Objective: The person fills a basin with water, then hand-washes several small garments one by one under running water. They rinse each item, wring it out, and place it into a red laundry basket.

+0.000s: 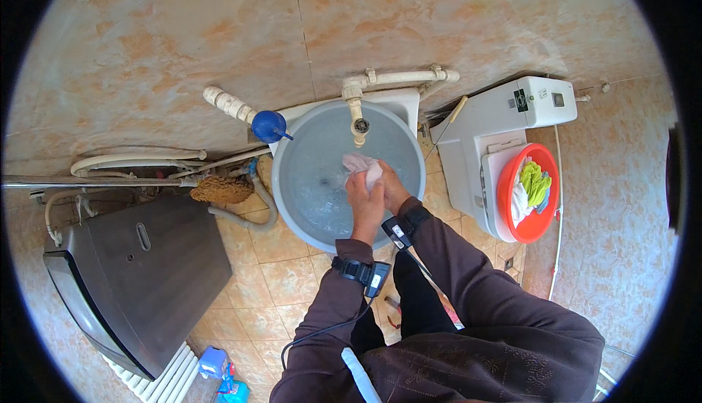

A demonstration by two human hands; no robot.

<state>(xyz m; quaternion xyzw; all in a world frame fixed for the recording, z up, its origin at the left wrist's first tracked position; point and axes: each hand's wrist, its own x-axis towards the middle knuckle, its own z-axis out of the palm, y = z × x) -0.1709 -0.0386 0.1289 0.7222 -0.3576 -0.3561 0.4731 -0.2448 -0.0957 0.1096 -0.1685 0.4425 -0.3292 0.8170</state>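
Over the right half of a large grey-blue basin [278, 184] holding water, my left hand [366, 203] and my right hand [392, 186] are close together. Between them they grip a bunched pale pink cloth [359, 163]. A pale plastic tap [356, 115] with a dark round part points down just above the cloth. The basin rests on a white sink [406, 102], whose back corners show behind it. My palms are partly hidden by the cloth and by each other.
On the right, a red basin [535, 231] with white, lime-green and blue cloths stands on a white toilet [466, 167]. A dark washing machine [148, 271] is at the left. A blue ball-shaped object [269, 126], a grey hose [269, 200] and a brown sponge-like bundle [222, 190] lie nearer the basin.
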